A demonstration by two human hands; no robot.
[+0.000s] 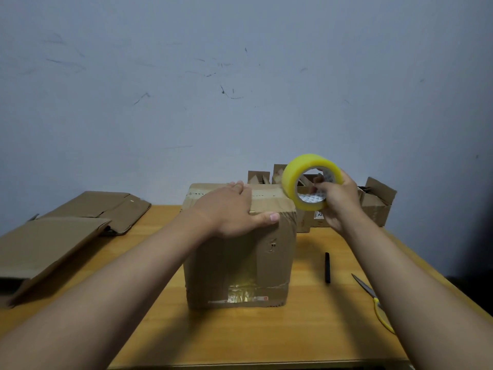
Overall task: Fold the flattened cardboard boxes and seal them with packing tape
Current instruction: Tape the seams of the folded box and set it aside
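- Brown corrugated card makes up the folded box [240, 252], which stands upright on the wooden table [266, 337] directly under the left hand; old glossy tape patches show on its near face.
- The left hand [234, 209] lies flat on the box's top with fingers straight, reaching toward the far edge, while the thumb hooks over the near top edge.
- The right hand [337, 201] grips the yellow tape roll [310, 180], fingers curled through the core and thumb against the outer rim; the roll is raised on edge just off the box's far right top corner.
- Whether a strip runs from the roll to the box cannot be told.
- Left of the left forearm, flattened boxes [66, 236] lie in a loose stack, overhanging the table's left edge.
- Beyond the right hand, several assembled small boxes [376, 206] with open flaps crowd the table's far edge against the wall.
- Below the right hand, between the box and the right forearm, a black marker [327, 267] lies on bare wood.
- Scissors [373, 297] with yellow handles lie partly under the right forearm, near the table's right edge.
- Open wood stretches between both forearms in front of the box, up to the near table edge.
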